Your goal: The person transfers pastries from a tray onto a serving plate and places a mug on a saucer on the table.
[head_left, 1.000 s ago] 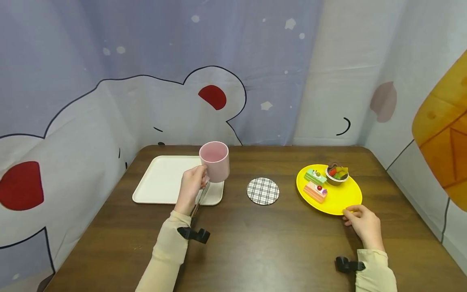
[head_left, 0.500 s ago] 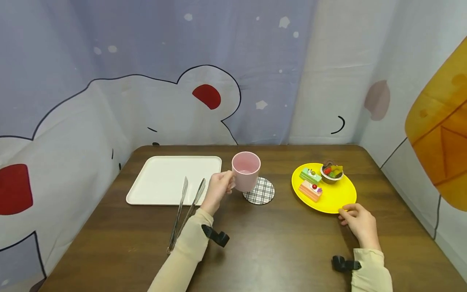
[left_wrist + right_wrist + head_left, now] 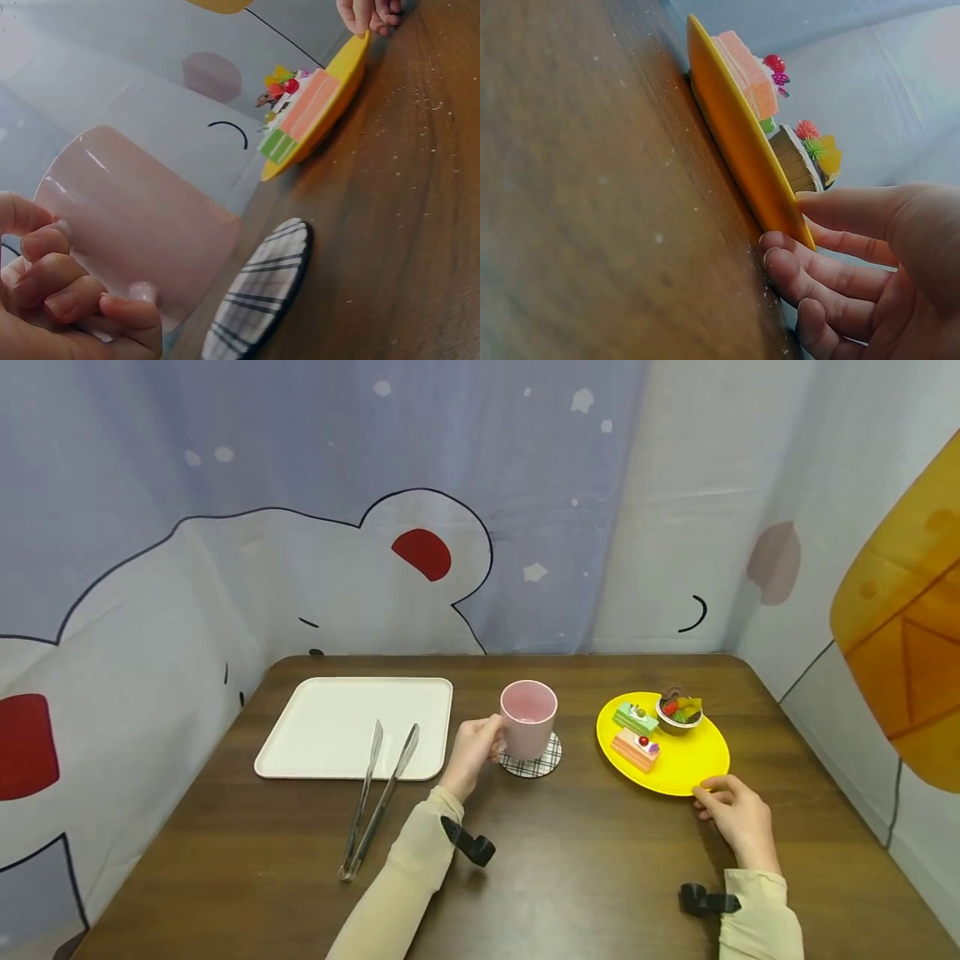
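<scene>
My left hand (image 3: 474, 752) grips the handle of a pink mug (image 3: 528, 727), fingers curled round it. The mug is upright over a round plaid coaster (image 3: 538, 767); in the left wrist view a gap shows between them. At the right, my right hand (image 3: 738, 821) pinches the near rim of a yellow plate (image 3: 693, 767), thumb on top and fingertips under the edge, as the right wrist view shows. On the plate sit a pink cake slice (image 3: 634, 751), a green cake slice (image 3: 634, 719) and a fruit-topped dessert cup (image 3: 678, 714).
A white rectangular tray (image 3: 322, 727) lies at the left of the wooden table (image 3: 570, 868). Metal tongs (image 3: 369, 822) rest with their tips on its front rim, beside the left forearm. A printed curtain (image 3: 300, 577) hangs behind the table and at its sides.
My left hand has carried the mug rightward from above the tray to over the coaster, uncovering the tongs. My right hand has kept its pinch on the plate's rim.
</scene>
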Action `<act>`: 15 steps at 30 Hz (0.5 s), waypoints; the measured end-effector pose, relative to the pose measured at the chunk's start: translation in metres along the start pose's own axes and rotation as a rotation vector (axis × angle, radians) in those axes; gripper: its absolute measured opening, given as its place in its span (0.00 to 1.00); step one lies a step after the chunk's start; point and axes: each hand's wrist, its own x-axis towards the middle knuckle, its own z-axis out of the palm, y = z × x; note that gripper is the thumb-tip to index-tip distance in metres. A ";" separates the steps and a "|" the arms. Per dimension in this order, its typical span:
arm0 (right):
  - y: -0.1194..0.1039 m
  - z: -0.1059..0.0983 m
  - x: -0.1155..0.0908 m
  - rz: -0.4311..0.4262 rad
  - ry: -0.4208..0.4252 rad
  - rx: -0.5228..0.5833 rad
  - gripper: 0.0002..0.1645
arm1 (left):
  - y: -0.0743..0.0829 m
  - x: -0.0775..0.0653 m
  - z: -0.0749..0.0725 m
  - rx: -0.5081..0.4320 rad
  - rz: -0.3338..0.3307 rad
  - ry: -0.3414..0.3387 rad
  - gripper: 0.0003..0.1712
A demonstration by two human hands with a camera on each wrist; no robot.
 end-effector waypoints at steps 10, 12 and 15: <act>0.000 -0.002 -0.003 -0.044 0.023 -0.049 0.18 | -0.020 0.008 0.005 -0.018 -0.049 0.020 0.23; 0.000 -0.001 -0.004 -0.056 0.036 -0.062 0.18 | -0.023 0.008 0.004 -0.009 -0.058 0.031 0.23; 0.001 0.001 -0.003 -0.086 0.076 -0.079 0.17 | -0.026 0.009 0.003 -0.013 -0.071 0.049 0.23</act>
